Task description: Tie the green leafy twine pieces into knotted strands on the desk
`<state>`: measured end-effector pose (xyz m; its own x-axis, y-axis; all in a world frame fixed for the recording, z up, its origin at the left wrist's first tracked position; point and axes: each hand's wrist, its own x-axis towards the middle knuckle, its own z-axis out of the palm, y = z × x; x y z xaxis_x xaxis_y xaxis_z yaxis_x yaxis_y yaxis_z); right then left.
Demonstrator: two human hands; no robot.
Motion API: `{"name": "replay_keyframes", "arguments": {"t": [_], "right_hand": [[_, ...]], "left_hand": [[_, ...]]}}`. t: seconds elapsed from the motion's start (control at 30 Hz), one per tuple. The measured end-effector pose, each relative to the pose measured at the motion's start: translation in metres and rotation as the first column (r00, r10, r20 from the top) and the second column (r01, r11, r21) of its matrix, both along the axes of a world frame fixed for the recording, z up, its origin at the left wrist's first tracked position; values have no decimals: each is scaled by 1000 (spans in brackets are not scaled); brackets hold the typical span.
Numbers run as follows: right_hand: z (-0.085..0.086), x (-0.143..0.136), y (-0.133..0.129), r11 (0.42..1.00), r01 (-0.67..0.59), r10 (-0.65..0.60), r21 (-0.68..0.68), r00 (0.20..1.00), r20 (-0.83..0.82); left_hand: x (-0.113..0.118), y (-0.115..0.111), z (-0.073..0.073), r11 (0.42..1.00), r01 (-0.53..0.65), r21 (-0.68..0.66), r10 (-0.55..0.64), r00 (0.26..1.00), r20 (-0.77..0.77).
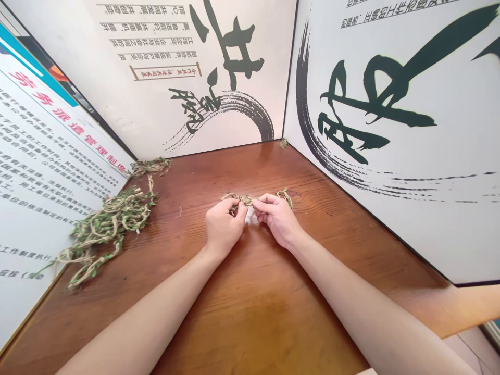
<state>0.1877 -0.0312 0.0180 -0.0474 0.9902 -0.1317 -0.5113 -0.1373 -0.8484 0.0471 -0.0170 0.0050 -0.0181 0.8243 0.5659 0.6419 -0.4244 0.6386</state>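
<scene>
Both hands meet over the middle of the wooden table, pinching a length of leafy twine (246,199), tan cord with small green leaves. My left hand (225,223) is closed on it with thumb and forefinger. Close beside it on the right, my right hand (278,217) pinches the same twine. One end of the cord curls out behind the right hand, and a loop shows above the left fingers. The fingertips hide part of the twine between them.
A tangled pile of leafy twine (117,216) lies at the table's left edge, with a smaller bunch (150,166) behind it. A small green scrap (284,142) sits in the far corner. Printed panels (242,120) stand around the wooden table (250,312).
</scene>
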Motion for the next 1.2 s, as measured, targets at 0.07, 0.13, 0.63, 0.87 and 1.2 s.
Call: {"name": "replay_keyframes", "arguments": {"t": [0.07,0.13,0.63,0.87,1.2], "right_hand": [[1,-1,1,996,19,-31,-82,988,-149],[1,-1,1,990,-17,-14,-141,976,-217],[-9,3,6,923,177,-289,341,906,310],[-10,13,6,800,124,-550,587,542,635],[-1,0,5,976,211,-211,43,977,-3]], "left_hand": [[0,-1,0,1000,-4,10,4,1000,3],[1,-1,0,1000,-13,11,13,1000,21],[1,-1,0,1000,-6,13,5,1000,11],[2,-2,-1,998,-8,63,10,1000,-28],[2,1,2,998,-45,-48,49,996,71]]}}
